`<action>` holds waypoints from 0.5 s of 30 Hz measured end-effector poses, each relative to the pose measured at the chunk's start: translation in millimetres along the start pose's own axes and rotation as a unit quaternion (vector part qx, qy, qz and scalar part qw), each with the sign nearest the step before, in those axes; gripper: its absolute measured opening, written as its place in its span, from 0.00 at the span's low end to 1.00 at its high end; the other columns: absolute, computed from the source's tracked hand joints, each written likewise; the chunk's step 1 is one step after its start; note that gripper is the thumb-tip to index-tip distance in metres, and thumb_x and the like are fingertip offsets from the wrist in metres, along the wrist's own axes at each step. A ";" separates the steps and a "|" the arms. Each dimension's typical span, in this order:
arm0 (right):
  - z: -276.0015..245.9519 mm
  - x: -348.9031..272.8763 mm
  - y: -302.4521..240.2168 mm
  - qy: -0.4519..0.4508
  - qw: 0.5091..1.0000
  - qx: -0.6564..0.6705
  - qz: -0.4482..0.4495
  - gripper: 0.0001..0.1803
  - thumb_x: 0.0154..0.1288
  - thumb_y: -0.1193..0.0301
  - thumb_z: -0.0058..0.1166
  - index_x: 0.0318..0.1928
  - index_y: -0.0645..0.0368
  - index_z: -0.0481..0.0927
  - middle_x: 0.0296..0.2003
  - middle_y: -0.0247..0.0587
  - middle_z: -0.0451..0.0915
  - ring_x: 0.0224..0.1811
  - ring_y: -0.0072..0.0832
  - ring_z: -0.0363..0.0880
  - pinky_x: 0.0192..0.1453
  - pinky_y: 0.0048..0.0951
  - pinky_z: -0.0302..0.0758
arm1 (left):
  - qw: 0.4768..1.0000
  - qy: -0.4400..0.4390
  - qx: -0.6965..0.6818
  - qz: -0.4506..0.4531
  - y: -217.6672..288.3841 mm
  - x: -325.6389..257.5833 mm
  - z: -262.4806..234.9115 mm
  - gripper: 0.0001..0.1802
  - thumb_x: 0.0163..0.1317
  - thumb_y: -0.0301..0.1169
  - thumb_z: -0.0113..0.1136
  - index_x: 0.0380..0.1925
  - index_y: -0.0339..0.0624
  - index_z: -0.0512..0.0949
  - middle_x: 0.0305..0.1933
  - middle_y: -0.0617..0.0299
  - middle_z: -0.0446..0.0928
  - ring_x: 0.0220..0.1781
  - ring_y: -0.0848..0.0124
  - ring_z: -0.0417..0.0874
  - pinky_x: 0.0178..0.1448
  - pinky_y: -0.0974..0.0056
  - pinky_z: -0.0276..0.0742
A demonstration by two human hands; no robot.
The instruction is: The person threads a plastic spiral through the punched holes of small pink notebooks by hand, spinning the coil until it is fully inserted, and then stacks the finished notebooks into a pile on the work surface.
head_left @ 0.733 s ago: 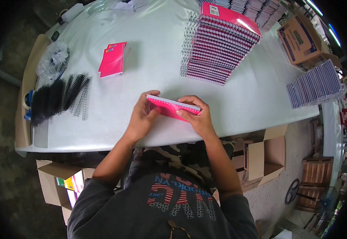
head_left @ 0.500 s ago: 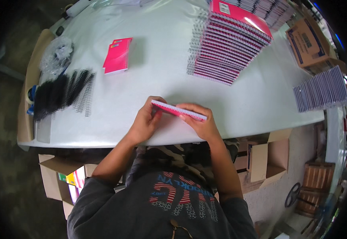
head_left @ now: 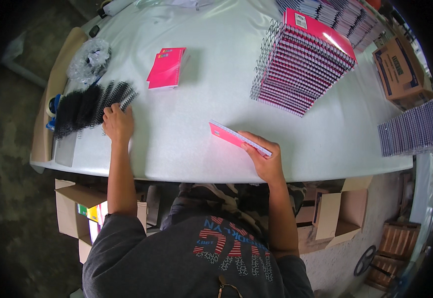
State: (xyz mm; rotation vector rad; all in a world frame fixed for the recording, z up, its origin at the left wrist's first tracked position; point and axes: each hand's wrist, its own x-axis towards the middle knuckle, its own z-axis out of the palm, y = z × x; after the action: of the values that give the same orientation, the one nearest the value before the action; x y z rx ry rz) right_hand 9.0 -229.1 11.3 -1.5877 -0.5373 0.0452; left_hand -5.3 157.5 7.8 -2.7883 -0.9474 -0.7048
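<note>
Right hand (head_left: 265,158) holds a pink notebook (head_left: 229,137), left hand (head_left: 118,123) is at the black wire coils (head_left: 82,109).
The notebook is in the centre of the frame, tilted, above the white table (head_left: 201,166); the right thumb and fingers pinch it by its right end. The coils lie in a row at the left of the frame; the left fingers are bent over their right side, but I cannot tell if they pinch one. In the upper right stands a tall stack of spiral-bound notebooks (head_left: 306,69).
</note>
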 end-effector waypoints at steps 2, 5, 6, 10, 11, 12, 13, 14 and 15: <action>0.1 -0.3 2.3 -0.002 1.000 0.009 0.010 0.15 0.60 0.82 0.53 0.48 0.62 0.80 0.41 0.42 0.83 0.39 0.21 0.79 0.47 0.22 0.74 | 0.998 -0.029 0.047 -0.005 1.1 -0.1 -2.3 0.19 0.59 0.48 0.55 0.42 0.47 0.77 0.46 0.54 0.73 0.49 0.54 0.75 0.49 0.52 0.70; 0.2 -1.0 -2.1 0.007 0.999 0.011 0.037 0.14 0.60 0.82 0.54 0.47 0.62 0.80 0.41 0.42 0.83 0.40 0.21 0.79 0.47 0.22 0.74 | 0.998 -0.047 0.016 0.049 5.1 5.8 -7.4 0.15 0.56 0.45 0.59 0.38 0.49 0.80 0.44 0.59 0.76 0.49 0.59 0.75 0.49 0.56 0.69; 0.4 -0.8 -2.8 0.008 0.999 0.011 0.036 0.14 0.60 0.82 0.54 0.47 0.62 0.80 0.41 0.42 0.83 0.40 0.21 0.79 0.47 0.22 0.74 | 0.999 -0.026 -0.029 0.036 1.8 10.0 -8.4 0.15 0.55 0.45 0.60 0.36 0.50 0.81 0.42 0.60 0.77 0.47 0.60 0.77 0.48 0.57 0.69; 0.9 -0.6 -3.5 0.012 0.999 0.007 0.041 0.14 0.60 0.81 0.54 0.48 0.63 0.80 0.41 0.42 0.83 0.41 0.21 0.78 0.48 0.22 0.73 | 0.997 0.013 -0.077 -0.002 0.6 29.3 -26.1 0.14 0.52 0.46 0.62 0.34 0.52 0.83 0.36 0.61 0.80 0.39 0.60 0.80 0.42 0.57 0.71; 1.5 0.0 -3.9 0.009 0.999 0.010 0.046 0.14 0.60 0.81 0.54 0.48 0.64 0.80 0.41 0.42 0.83 0.41 0.21 0.78 0.48 0.22 0.73 | 0.996 0.028 -0.075 0.025 0.6 32.4 -32.6 0.16 0.55 0.43 0.60 0.39 0.48 0.81 0.37 0.57 0.80 0.37 0.56 0.80 0.40 0.55 0.72; 2.8 0.6 -4.8 0.009 0.999 0.009 0.047 0.14 0.60 0.81 0.54 0.48 0.64 0.80 0.41 0.42 0.83 0.41 0.21 0.78 0.48 0.22 0.73 | 0.996 0.028 -0.076 0.025 2.8 34.2 -35.2 0.16 0.55 0.43 0.60 0.39 0.48 0.81 0.37 0.57 0.80 0.37 0.56 0.80 0.40 0.55 0.72; 4.5 1.3 -6.1 0.017 0.999 0.017 0.036 0.15 0.60 0.81 0.53 0.49 0.64 0.79 0.42 0.42 0.82 0.41 0.21 0.78 0.49 0.22 0.73 | 0.991 0.042 -0.127 0.023 7.1 35.7 -36.7 0.16 0.58 0.41 0.58 0.41 0.45 0.79 0.38 0.55 0.79 0.38 0.55 0.80 0.42 0.54 0.72; 5.5 1.7 -6.5 0.025 0.999 0.023 0.025 0.15 0.60 0.81 0.53 0.49 0.64 0.79 0.42 0.42 0.82 0.42 0.21 0.78 0.50 0.22 0.73 | 0.982 0.055 -0.178 0.022 12.8 34.9 -36.8 0.16 0.60 0.39 0.56 0.44 0.43 0.77 0.38 0.52 0.79 0.40 0.53 0.79 0.45 0.53 0.72; 5.1 1.7 -4.5 0.026 0.999 0.022 0.027 0.15 0.60 0.81 0.53 0.49 0.64 0.79 0.42 0.42 0.82 0.42 0.21 0.78 0.50 0.22 0.73 | 0.968 0.068 -0.221 0.099 24.6 28.1 -38.2 0.15 0.62 0.38 0.54 0.44 0.40 0.76 0.39 0.50 0.78 0.40 0.54 0.79 0.46 0.55 0.72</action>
State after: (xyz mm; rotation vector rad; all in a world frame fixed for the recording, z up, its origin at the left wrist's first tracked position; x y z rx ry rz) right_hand 7.4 -223.8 15.6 -1.5570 -0.4491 0.0562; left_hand 14.1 143.7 55.7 -3.0910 -0.5258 -1.1803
